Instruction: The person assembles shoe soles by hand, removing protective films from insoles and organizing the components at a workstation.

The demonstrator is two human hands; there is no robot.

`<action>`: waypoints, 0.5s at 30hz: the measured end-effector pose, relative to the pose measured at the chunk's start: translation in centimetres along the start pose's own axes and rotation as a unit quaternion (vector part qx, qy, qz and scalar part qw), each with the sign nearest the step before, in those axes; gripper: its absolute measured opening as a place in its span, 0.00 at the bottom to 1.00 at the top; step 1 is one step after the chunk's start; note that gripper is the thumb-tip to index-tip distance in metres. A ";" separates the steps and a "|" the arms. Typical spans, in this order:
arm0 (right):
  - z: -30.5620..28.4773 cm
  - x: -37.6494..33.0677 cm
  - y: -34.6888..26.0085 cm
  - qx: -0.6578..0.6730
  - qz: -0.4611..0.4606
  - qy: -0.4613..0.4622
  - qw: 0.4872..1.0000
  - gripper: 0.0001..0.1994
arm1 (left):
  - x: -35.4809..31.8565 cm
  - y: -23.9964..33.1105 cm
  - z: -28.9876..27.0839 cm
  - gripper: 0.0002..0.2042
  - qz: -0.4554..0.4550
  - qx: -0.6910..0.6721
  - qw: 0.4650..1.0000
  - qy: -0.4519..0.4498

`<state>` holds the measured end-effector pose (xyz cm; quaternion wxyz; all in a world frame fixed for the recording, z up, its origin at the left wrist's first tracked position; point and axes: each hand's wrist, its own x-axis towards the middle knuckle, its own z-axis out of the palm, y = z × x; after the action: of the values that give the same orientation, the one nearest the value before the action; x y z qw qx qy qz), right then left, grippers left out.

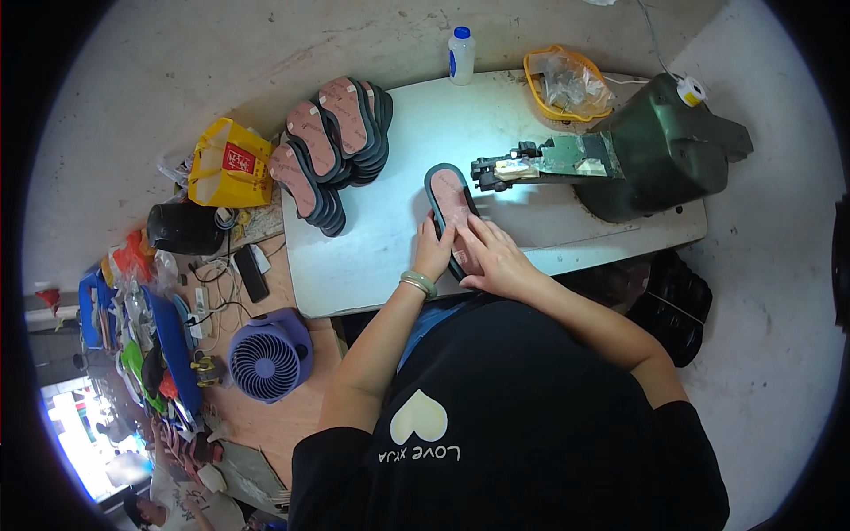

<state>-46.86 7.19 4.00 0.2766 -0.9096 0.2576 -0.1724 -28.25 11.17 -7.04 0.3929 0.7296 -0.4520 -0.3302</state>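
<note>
- Head view: looking down on a white table (pixel 381 265), with a black-rimmed shoe sole (pixel 449 188), pinkish brown on its upper face, near the front edge and just left of the working end of a dark green sewing machine (pixel 677 159).
- Slanting from upper left to lower right, with the near end close to a black T-shirt (pixel 531 398); impossible to tell whether flat on the table or slightly raised.
- Holding the sole's left edge with the left hand (pixel 432 252): fingers closed on the border, thumb over the upper face.
- Wearing a pale green bangle (pixel 420 283) on the left wrist.
- Touching the sole's right side with the right hand (pixel 503 258): fingers slightly apart, laid over the upper face; cannot tell whether clamped, with the underside hidden.
- Piled on the table's far left: overlapping stacks of similar soles (pixel 308 137), pinkish faces up.
- Standing by the far edge: a white bottle (pixel 461 60) with a blue cap; farther right, a yellow basket (pixel 534 81) with clear plastic inside.
- Left of the table: a purple fan (pixel 266 358), a black phone (pixel 251 273) among cables, a yellow bag (pixel 206 177), and a crammed blue bin (pixel 180 345).
- Below the table's right end: a tied black bundle (pixel 677 314).
- Partly visible at lower left: a person (pixel 173 491) in a pale shirt.
</note>
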 end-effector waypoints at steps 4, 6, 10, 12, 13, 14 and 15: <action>0.8 0.7 -1.4 -0.045 0.041 0.010 0.998 0.42 | -2.2 2.1 -1.9 0.34 -0.039 -0.064 0.989 0.124; 0.6 0.8 -2.4 -0.035 0.089 0.022 0.995 0.40 | -3.4 4.2 -3.5 0.31 -0.076 -0.207 0.970 0.103; -2.1 1.7 -5.0 0.042 -0.069 0.084 0.993 0.42 | -5.9 8.6 -7.4 0.24 -0.190 -0.533 0.816 -0.114; -3.7 1.8 -6.0 0.105 -0.013 0.094 0.990 0.42 | -6.5 10.5 -8.3 0.23 -0.156 -0.553 0.797 -0.185; -4.6 2.2 -6.0 0.149 0.041 0.106 0.982 0.42 | -6.5 11.1 -8.8 0.19 -0.154 -0.583 0.770 -0.210; -5.3 2.5 -5.7 0.195 0.077 0.122 0.970 0.41 | -6.4 11.6 -9.0 0.19 -0.173 -0.548 0.790 -0.213; -6.1 3.0 -5.1 0.242 0.162 0.071 0.954 0.39 | -6.4 12.0 -9.2 0.20 -0.167 -0.530 0.799 -0.230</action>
<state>-45.31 6.60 12.27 0.4941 -0.7466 0.3712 -0.2463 -27.77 16.22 8.60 0.5414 0.3741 -0.1543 -0.7370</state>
